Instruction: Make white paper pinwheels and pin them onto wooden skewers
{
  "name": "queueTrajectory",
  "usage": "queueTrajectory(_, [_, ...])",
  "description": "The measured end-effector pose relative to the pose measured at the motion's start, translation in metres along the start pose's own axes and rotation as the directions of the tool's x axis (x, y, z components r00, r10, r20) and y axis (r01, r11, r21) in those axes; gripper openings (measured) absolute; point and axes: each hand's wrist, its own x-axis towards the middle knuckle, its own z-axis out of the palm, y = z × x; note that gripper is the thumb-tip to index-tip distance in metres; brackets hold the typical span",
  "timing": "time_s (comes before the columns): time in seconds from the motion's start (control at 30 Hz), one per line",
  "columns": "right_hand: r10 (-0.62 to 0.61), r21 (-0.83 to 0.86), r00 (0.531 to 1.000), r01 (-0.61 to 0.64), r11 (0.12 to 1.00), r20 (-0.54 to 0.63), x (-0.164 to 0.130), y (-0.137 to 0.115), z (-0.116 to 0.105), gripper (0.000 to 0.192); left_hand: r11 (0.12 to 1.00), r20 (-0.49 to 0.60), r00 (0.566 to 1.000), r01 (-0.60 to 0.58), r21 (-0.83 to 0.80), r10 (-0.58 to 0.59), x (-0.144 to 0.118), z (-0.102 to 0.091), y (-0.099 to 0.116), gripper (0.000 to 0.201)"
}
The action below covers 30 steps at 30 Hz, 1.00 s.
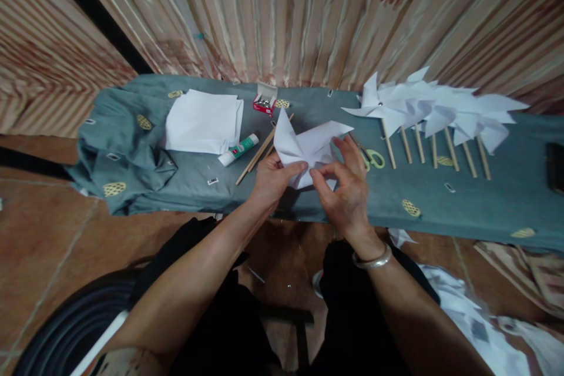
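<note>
A white paper pinwheel [304, 147] without a stick is held above the front middle of the cloth-covered bench. My left hand [275, 179] grips its left side, thumb on top near the centre and fingers underneath. On the right, my right hand [346, 182] pinches the paper close to the centre with thumb and index finger, its other fingers raised behind. Some blades curl upward. Wooden sticks [259, 153] lie just left of the paper, partly covered by it. Scissors with pale green handles [374, 158] rest beside my right hand.
A stack of white paper [200, 123], a glue stick [238, 150] and an open red box of pushpins [264, 100] lie to the left. Several pinwheels on sticks [432, 106] overlap at the right. A dark object [555, 167] sits at the far right edge.
</note>
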Motion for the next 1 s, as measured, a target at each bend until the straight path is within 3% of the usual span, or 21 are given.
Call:
queueTrajectory(0.73, [-0.008, 0.001, 1.000, 0.008, 1.000, -0.027, 0.0004, 0.0003, 0.0014, 0.015, 1.000, -0.027, 1.000, -0.002, 0.004, 0.002, -0.0013, 0.0012, 0.0001, 0.025])
queueTrajectory(1.0, [-0.064, -0.088, 0.998, 0.062, 0.994, -0.014, 0.0009, -0.0045, -0.0035, 0.011, 1.000, -0.019, 1.000, 0.007, -0.011, -0.007, 0.0004, 0.0023, 0.0024, 0.023])
